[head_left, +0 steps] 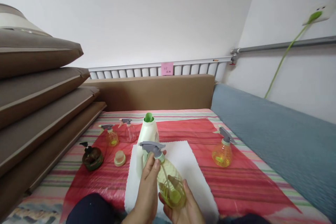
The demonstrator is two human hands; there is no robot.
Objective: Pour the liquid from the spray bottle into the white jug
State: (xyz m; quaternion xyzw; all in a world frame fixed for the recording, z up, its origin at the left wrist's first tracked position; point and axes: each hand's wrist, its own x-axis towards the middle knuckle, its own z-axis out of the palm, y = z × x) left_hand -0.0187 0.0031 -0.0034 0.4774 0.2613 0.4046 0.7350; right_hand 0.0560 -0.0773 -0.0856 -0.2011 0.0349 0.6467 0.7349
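A clear yellow-green spray bottle [168,178] with a grey trigger head is held tilted between both hands. My left hand [150,178] closes round its neck, just below the trigger. My right hand [187,206] cups the base from below and the right. Right behind the spray bottle stands a pale green jug [147,134] with an open green mouth, on a white cloth [183,157]. A round pale cap [120,158] lies to the left of the cloth.
Left of the cloth are a dark pump bottle [92,157] and two spray bottles, one with yellow liquid [112,136] and one clear [130,133]. Another spray bottle [222,152] stands right. Stacked cushions [39,112] line the left; a blue padded side [267,136] bounds the right.
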